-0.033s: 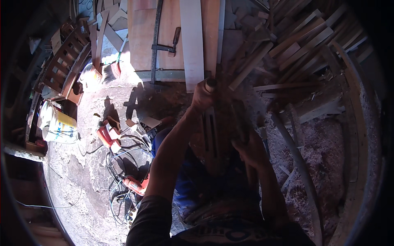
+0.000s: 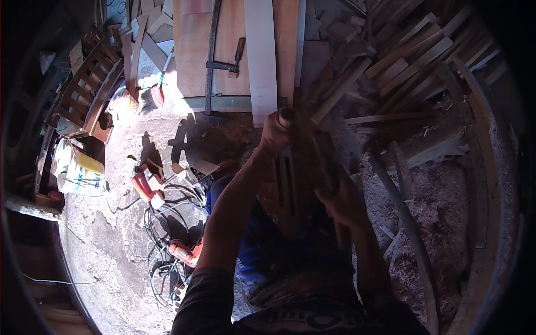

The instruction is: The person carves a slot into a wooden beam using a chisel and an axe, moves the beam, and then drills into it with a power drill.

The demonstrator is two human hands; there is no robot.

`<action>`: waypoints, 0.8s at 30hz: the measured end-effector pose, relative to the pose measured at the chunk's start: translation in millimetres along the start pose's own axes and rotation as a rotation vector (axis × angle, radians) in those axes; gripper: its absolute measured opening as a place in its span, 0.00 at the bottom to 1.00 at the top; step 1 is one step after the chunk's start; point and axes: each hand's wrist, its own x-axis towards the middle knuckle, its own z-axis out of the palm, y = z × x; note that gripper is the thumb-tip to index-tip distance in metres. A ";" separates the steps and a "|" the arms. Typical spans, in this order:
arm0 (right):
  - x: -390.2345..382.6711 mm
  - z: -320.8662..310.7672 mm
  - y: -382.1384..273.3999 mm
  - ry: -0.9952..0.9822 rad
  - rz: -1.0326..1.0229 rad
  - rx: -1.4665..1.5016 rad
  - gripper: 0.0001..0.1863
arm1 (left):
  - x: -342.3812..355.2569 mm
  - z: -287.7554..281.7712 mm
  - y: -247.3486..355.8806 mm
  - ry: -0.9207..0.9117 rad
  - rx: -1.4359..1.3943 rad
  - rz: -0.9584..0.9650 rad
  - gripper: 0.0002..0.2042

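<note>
My left hand (image 2: 274, 133) is closed around an upright chisel (image 2: 286, 116); only the pale round end of its handle shows, and its blade is hidden. Below that hand runs a wooden piece (image 2: 287, 215) with long dark slots, in front of my lap. Just right of it, my right hand (image 2: 341, 202) is wrapped round what looks like a wooden mallet. The mallet's long dark head (image 2: 326, 159) sticks up past my fingers, apart from the chisel handle. Deep shadow covers both tools, so their details are hard to make out.
Ahead lie wide boards (image 2: 261, 61) with a bar clamp (image 2: 226, 66) on them. Stacked timber offcuts (image 2: 413, 56) fill the far right, above wood shavings (image 2: 430, 218). Leftward are a red power tool (image 2: 146, 184), a red drill (image 2: 184, 252), tangled cables and a bucket (image 2: 84, 173).
The mallet in my right hand has shifted slightly up and its head shows more clearly. My left hand stays in nearly the same place.
</note>
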 end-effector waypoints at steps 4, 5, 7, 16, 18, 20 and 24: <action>32.3 -21.9 -83.3 -0.010 0.060 -0.043 0.27 | -7.0 -10.1 -6.7 -0.053 0.014 -0.055 0.11; 45.2 -20.6 -80.6 -0.008 -0.028 -0.211 0.28 | -3.7 -9.5 -7.4 -0.100 -0.010 -0.105 0.12; 66.0 -14.0 -62.1 0.000 -0.204 -0.554 0.29 | -1.7 -4.9 -2.7 -0.155 0.200 0.240 0.15; 80.5 -14.4 -83.2 0.107 -0.339 -0.383 0.27 | -12.5 -11.6 -30.8 -0.129 -0.162 -0.110 0.28; 88.4 -6.3 -44.8 -0.010 -0.347 -0.570 0.29 | -12.7 -4.5 -20.2 -0.158 -0.091 -0.017 0.27; 98.8 -10.8 -43.0 -0.040 -0.393 -0.626 0.29 | -6.4 -6.2 -8.7 -0.089 0.033 0.274 0.25; 88.5 -18.5 -77.6 -0.023 -0.327 -0.458 0.30 | -22.6 -17.1 -9.7 -0.131 -0.184 -0.128 0.22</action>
